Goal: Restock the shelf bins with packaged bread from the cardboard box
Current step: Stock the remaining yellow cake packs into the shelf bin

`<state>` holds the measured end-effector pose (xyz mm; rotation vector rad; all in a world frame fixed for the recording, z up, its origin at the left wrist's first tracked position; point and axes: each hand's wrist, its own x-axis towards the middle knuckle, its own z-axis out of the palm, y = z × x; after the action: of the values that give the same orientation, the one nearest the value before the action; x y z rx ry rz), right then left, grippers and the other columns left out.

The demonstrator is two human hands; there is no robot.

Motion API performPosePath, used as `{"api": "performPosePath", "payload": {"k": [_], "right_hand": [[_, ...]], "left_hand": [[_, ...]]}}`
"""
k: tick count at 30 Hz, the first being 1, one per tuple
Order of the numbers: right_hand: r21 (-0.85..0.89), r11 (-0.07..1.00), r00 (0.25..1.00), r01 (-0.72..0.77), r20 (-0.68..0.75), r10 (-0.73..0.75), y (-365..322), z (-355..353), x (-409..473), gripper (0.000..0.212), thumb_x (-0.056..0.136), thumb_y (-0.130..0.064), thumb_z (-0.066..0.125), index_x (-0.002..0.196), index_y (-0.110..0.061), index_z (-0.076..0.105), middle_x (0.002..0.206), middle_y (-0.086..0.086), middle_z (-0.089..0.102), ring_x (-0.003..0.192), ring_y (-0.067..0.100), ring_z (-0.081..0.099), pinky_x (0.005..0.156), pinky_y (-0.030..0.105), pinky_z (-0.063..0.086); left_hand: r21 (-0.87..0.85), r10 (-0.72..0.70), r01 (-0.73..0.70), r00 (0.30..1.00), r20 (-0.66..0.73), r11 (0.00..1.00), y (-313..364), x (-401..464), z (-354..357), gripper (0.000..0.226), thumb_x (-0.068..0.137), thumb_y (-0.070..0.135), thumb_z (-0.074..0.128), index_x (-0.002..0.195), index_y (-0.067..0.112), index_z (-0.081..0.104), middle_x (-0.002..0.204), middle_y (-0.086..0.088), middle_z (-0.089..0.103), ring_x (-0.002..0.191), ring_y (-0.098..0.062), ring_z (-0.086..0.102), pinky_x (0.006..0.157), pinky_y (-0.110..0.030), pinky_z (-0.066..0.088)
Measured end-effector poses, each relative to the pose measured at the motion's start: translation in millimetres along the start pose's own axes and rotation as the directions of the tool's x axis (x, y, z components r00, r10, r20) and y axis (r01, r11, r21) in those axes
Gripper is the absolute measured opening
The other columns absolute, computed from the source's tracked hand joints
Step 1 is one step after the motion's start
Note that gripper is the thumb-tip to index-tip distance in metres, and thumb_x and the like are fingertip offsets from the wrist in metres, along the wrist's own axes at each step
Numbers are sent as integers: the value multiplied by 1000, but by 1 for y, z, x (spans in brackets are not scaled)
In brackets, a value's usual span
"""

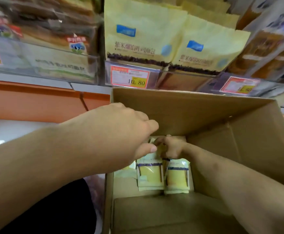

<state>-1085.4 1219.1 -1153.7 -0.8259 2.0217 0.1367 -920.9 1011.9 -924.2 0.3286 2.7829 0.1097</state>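
Deep in the cardboard box [213, 115], we reach with both hands for the last few yellow bread packets [149, 173] lying on its floor. Our left hand [121, 130] comes over the near-left wall, thumb and fingers closing on the top edge of the middle packet; our right hand [170, 147] is curled tight around the top of the packet beside it [178, 176]. Whether either packet has left the box floor, we cannot tell. We judge this the pick-up step. Directly above the box, the clear shelf bin [185, 76] with the 10.80 price tag [130, 78] already holds matching yellow bags [144, 34] standing upright. Next, we judge, the packets must be lifted clear of the tall box walls and slotted upright into that bin.
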Motion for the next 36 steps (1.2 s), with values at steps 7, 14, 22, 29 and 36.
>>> {"api": "performPosePath", "payload": {"k": [7,14,22,29,36], "right_hand": [[177,982,997,-72,-19,76,14,30,32,53,84,-22,81,134,-21,64,124,-4,67,113,17,64,89,21,50],[138,990,995,-41,-83,53,11,40,30,26,85,-9,71,69,-28,65,69,-17,58,72,11,58,52,6,32],[329,935,991,135,-26,-134,-23,-13,-40,19,89,-20,77,74,-24,65,77,-2,65,76,16,58,81,43,55],[451,836,932,313,-317,-178,-48,-100,-175,16,98,-22,72,83,-25,67,82,-7,72,80,9,64,78,33,49],[521,627,747,579,-646,-154,-73,-153,-277,19,93,-24,72,95,-5,69,95,12,75,89,20,68,86,37,51]], "left_hand": [[42,32,-35,998,60,998,-3,12,3,52,101,67,22,141,37,35,131,12,56,120,-19,56,104,-38,42],[73,-16,3,985,173,997,-3,17,-2,48,102,66,24,132,34,44,119,9,58,109,-18,59,83,-31,42],[-72,-76,87,986,145,994,-8,9,-12,46,97,70,40,130,40,51,125,5,63,111,-23,63,92,-43,55],[-334,-188,152,979,-77,930,-7,-7,-55,55,90,73,53,133,40,56,125,18,65,112,-7,61,99,-35,53],[-836,-268,19,951,-154,548,11,-40,-81,57,73,62,82,120,36,66,112,18,74,103,2,70,99,-28,55]]}}
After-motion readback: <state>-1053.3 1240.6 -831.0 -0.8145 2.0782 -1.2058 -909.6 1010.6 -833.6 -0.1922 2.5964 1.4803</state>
